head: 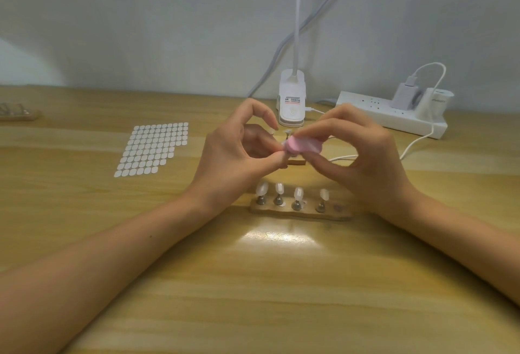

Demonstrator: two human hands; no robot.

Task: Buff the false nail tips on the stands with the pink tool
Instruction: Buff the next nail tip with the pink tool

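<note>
Pink buffer block (304, 147) is pinched in the right hand's (363, 156) curled fingers above the counter (253, 283). The left hand (236, 153) pinches a small piece (282, 145), mostly hidden, against its end. Nearer, a wooden base (342, 214) carries four stands topped with false nail tips (298, 192).
</note>
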